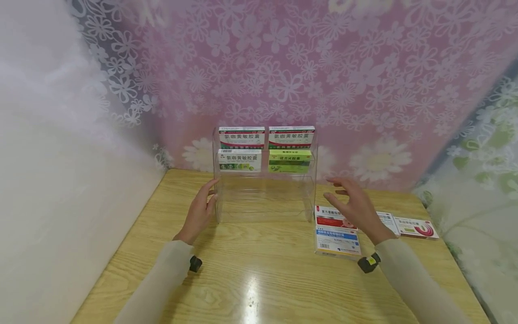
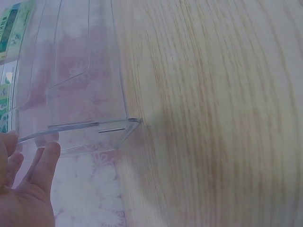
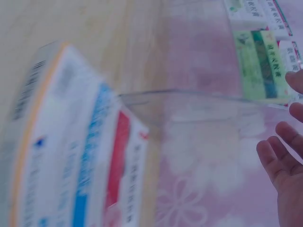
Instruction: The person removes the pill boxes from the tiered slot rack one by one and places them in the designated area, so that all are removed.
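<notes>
A clear plastic tiered display rack [image 1: 267, 198] stands on the table with medicine boxes in its upper two tiers. At its left side is my left hand [image 1: 201, 209], fingertips and thumb touching the clear side wall; in the left wrist view, the fingers [image 2: 45, 163] lie along that wall's edge. My right hand [image 1: 356, 209] hovers beside the right side, apart from the rack, its fingers spread loosely and holding nothing. Below it lie a red-and-white medicine box [image 1: 332, 220] and a blue-and-white medicine box [image 1: 337, 243].
Top-tier boxes [image 1: 241, 138] are white, red and green; under them sit a white-and-green box [image 1: 239, 161] and a yellow-green box [image 1: 289, 162]. Farther right on the wooden table [image 1: 243, 261] lies a white box with a pink arc [image 1: 417, 228]. Flowered cloth [image 1: 283, 81] hangs behind.
</notes>
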Demonstrator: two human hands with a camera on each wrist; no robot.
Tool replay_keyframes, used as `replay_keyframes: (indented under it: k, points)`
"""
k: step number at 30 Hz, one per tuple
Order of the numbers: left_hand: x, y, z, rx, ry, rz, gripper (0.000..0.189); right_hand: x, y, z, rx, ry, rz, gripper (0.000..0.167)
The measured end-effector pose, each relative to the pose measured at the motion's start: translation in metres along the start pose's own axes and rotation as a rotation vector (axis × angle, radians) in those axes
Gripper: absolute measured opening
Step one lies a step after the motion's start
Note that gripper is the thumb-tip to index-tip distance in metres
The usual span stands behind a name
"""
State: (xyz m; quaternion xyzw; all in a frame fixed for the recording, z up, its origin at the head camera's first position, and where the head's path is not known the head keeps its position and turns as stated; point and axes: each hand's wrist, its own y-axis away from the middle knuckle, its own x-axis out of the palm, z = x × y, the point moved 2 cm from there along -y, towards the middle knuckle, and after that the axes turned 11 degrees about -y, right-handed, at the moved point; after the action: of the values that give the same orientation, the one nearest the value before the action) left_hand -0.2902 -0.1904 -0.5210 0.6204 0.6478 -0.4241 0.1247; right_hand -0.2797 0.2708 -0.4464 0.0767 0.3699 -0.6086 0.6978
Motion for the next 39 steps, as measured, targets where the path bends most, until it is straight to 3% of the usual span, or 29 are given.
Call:
replay_keyframes:
  k: [9, 13, 17, 29, 35, 39]
  points:
    - [0.000, 0.000, -0.006, 0.019, -0.003, -0.009, 0.057, 0.009, -0.058, 0.035, -0.094, -0.044, -0.019, 0.049]
    - [0.000, -0.001, -0.007, 0.003, -0.003, 0.004, 0.057, 0.011, -0.076, 0.042, -0.139, 0.015, -0.023, 0.049]
    - [0.000, -0.001, -0.008, 0.008, 0.003, 0.004, 0.056, 0.013, -0.091, 0.046, -0.122, 0.099, -0.011, 0.050]
    - [0.001, 0.000, -0.005, -0.003, 0.018, 0.012, 0.059, 0.023, -0.110, 0.049, -0.077, 0.242, 0.001, 0.038]
    - [0.000, 0.000, -0.003, -0.005, 0.014, 0.006, 0.059, 0.027, -0.116, 0.059, -0.009, 0.270, 0.023, 0.035]
    - [-0.001, 0.001, -0.003, 0.002, 0.009, -0.002, 0.058, 0.034, -0.119, 0.064, -0.055, 0.247, 0.019, 0.032]
